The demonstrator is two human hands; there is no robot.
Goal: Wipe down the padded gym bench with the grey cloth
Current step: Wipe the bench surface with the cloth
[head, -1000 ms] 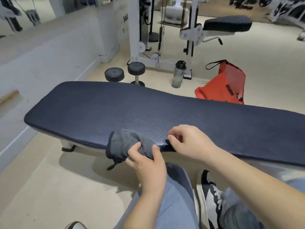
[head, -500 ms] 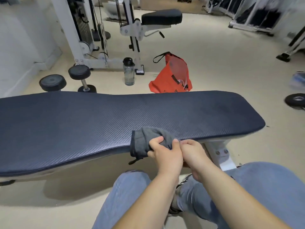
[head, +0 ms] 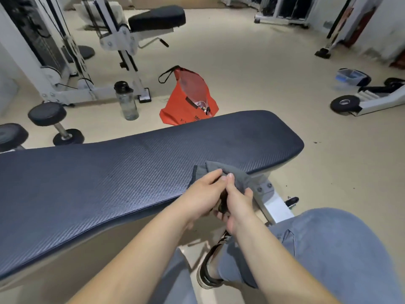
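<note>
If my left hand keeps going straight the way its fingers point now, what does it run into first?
The left hand points up and to the right, and its fingertips already rest on the grey cloth, bunched at the near edge of the padded bench. Past the cloth it would probably slide across the bench pad, though depth is hard to judge.

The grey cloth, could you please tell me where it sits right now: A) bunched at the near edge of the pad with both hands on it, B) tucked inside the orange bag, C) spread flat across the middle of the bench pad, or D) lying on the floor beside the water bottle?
A: the grey cloth is bunched over the near edge of the bench pad, gripped by the left hand and right hand.
</note>
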